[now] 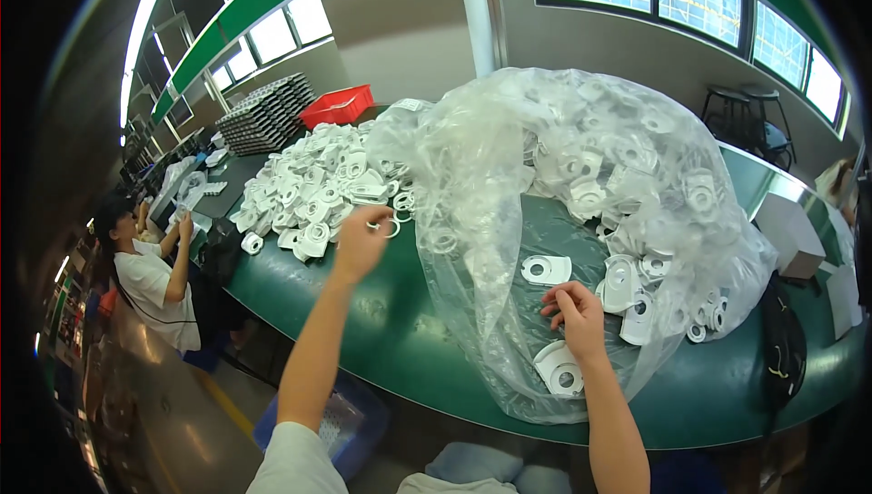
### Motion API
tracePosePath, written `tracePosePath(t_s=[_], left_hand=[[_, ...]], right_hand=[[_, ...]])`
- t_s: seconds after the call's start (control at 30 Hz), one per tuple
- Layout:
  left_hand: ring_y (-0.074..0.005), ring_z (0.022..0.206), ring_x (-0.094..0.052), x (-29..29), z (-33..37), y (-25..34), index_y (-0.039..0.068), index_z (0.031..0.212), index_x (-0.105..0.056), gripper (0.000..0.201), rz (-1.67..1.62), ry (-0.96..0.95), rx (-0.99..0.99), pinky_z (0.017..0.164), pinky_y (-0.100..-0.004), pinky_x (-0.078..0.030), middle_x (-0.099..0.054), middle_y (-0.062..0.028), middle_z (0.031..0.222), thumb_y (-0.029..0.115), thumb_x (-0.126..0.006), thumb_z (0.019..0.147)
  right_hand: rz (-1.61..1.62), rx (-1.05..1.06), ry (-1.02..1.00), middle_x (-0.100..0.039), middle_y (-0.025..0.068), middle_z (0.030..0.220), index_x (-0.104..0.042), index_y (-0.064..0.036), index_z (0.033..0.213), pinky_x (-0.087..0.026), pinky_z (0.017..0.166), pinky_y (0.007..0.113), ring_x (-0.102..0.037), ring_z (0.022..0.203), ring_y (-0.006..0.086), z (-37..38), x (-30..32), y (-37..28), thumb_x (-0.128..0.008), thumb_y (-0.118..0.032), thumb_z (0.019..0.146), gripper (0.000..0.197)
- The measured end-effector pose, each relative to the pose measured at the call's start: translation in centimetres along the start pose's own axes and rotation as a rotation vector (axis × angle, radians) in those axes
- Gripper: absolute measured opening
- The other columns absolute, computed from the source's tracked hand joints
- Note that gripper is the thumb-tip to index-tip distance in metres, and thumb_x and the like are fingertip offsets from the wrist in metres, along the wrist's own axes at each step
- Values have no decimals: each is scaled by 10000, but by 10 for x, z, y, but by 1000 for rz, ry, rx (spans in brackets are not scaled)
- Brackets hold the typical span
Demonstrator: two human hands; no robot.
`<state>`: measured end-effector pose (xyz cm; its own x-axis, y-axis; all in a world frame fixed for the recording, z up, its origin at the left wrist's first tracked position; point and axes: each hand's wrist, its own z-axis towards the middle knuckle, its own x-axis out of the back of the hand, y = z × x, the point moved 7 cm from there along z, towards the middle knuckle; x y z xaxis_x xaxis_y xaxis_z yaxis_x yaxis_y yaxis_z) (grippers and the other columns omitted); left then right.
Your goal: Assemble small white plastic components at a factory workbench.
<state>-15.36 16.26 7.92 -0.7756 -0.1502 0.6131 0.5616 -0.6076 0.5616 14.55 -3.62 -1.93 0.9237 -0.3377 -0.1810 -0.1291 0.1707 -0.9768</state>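
Left hand (pixel 361 242): a small white plastic ring (pixel 388 226) is pinched, fingertips partly hidden.
Right hand (pixel 575 311): loosely curled on the clear plastic bag (pixel 509 158); grasp cannot be told.
Green counter (pixel 363 312): front edge cut off.

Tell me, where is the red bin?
In the head view, the red bin sits far back on the left of the green table, beside the stacked grey trays, behind the white parts pile.

Between your left fingers (pixel 380 222) sits a small white ring (pixel 391 228). Beyond them lies a pile of white plastic parts (pixel 313 190), and farther off a red bin (pixel 338 105) beside dark grey stacked trays (pixel 268 114). Your right fingers (pixel 563 299) rest inside a clear, glossy bag (pixel 581 176) full of white plates (pixel 547 269). Under both, the worktop (pixel 381 321) is deep green. Below your left fingers, a blue crate (pixel 359 417) stands on the grey floor (pixel 163 403), which carries a yellow stripe.
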Motion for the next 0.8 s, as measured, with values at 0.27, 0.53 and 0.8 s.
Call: tracePosePath(t_s=[0.27, 0.53, 0.8], left_hand=[[-255, 791, -603, -69, -32, 106, 24, 901, -638, 174, 134, 74, -317, 627, -315, -483, -617, -119, 906, -4, -618, 731], [-247, 768, -615, -146, -107, 292, 35, 881, -663, 188, -459, -434, -611, 663, -305, -482, -630, -97, 859, -49, -614, 720], [-285, 950, -551, -312, -147, 386, 42, 876, -635, 143, -99, -683, -726, 730, -389, -495, -553, -110, 907, 81, -638, 739]], right_hand=[[-902, 614, 223, -618, 118, 1007, -603, 3, 983, -468, 757, 337, -588, 903, 270, -15, 1, -54, -533, -16, 794, 203], [-999, 265, 115, -576, 137, 1118, -640, -45, 872, -422, 888, 387, -485, 1081, 316, 4, 4, -20, -644, -171, 753, 175], [-717, 530, 237, -590, 124, 1075, -604, -22, 742, -428, 883, 393, -471, 1122, 338, -6, 8, -32, -687, -66, 708, 99]])
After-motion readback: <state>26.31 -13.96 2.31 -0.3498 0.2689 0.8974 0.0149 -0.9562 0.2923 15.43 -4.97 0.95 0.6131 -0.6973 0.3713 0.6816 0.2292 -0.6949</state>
